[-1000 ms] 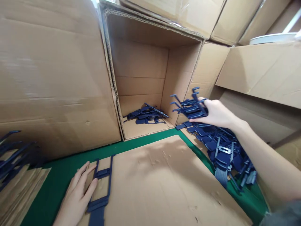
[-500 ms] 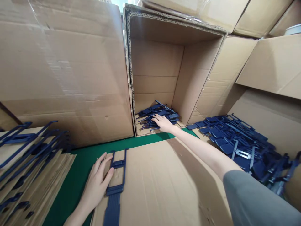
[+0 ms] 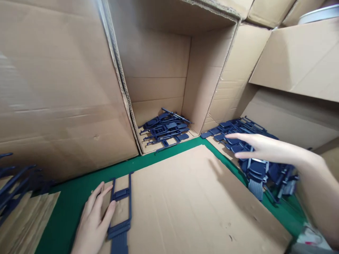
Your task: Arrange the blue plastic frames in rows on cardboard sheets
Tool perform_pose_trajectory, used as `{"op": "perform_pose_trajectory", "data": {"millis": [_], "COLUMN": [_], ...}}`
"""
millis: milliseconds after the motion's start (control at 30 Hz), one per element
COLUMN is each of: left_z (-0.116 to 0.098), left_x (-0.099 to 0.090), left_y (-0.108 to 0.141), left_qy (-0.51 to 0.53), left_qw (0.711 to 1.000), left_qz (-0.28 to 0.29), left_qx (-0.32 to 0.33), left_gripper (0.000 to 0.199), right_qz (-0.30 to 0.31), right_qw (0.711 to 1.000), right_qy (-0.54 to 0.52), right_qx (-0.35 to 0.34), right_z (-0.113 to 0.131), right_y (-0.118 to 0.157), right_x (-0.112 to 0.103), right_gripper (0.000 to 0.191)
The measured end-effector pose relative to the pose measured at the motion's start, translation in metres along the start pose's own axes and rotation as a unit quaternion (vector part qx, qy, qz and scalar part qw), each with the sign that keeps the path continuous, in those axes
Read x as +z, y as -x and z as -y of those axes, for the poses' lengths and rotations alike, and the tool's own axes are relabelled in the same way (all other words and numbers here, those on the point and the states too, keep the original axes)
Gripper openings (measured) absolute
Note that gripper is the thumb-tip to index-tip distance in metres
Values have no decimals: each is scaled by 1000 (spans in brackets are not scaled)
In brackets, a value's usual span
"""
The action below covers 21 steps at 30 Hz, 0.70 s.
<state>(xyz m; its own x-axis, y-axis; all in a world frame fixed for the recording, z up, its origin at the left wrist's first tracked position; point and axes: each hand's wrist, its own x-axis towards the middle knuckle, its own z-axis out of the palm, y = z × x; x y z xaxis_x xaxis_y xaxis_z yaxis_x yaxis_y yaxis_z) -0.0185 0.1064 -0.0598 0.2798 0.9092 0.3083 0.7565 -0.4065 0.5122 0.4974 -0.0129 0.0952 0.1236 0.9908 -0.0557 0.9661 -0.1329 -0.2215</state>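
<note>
My left hand (image 3: pixel 94 218) lies at the left edge of a cardboard sheet (image 3: pixel 169 197), fingers stretched out. Its fingertips touch the side bar of a dark blue plastic frame with a ribbed strip (image 3: pixel 119 231), which rests flat on the sheet. Over to the right, my right hand (image 3: pixel 261 148) hovers above a heap of similar dark blue parts (image 3: pixel 230 139), thumb and fingers apart, nothing visible between them. It hides part of that heap. Another small pile of blue parts (image 3: pixel 169 127) sits inside an open cardboard box (image 3: pixel 159 84).
A large closed carton (image 3: pixel 60 91) stands left of the open box. At lower left are stacked cardboard sheets (image 3: pixel 34 218) with blue bars (image 3: pixel 18 187). Green surface (image 3: pixel 63 204) shows around the sheet. A cardboard flap (image 3: pixel 296 60) overhangs the right heap.
My right hand has left the pile in the open box and swung right, over the right-hand heap. The left hand stays by the frame. The view has shifted.
</note>
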Motion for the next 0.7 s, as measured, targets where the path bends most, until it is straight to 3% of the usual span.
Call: {"op": "perform_pose_trajectory", "data": {"millis": [67, 133, 200, 300, 400, 567, 700], "left_z": [0, 1, 2, 4, 6, 12, 16], "left_x": [0, 1, 2, 3, 4, 3, 5], "left_y": [-1, -2, -3, -4, -5, -8, -9], "left_qy": [-1, -7, -15, -25, -30, -31, -31], "left_qw": [1000, 1000, 1000, 1000, 999, 999, 999], "left_qz": [0, -1, -3, -8, -10, -12, -15], "left_qx": [1, 2, 6, 17, 27, 41, 38], "left_gripper": [43, 44, 46, 47, 48, 47, 45], "right_qz": [9, 13, -25, -81, -149, -254, -297], "right_qw": [991, 957, 930, 915, 891, 866, 879], "right_qy": [39, 86, 102, 85, 101, 97, 12], "right_qx": [131, 278, 353, 387, 416, 419, 374], "right_z": [-29, -50, -57, -46, -26, -22, -35], "right_y": [40, 71, 91, 98, 82, 50, 48], "right_x": [24, 58, 92, 132, 151, 155, 146], "right_gripper": [71, 64, 72, 95, 103, 96, 103]}}
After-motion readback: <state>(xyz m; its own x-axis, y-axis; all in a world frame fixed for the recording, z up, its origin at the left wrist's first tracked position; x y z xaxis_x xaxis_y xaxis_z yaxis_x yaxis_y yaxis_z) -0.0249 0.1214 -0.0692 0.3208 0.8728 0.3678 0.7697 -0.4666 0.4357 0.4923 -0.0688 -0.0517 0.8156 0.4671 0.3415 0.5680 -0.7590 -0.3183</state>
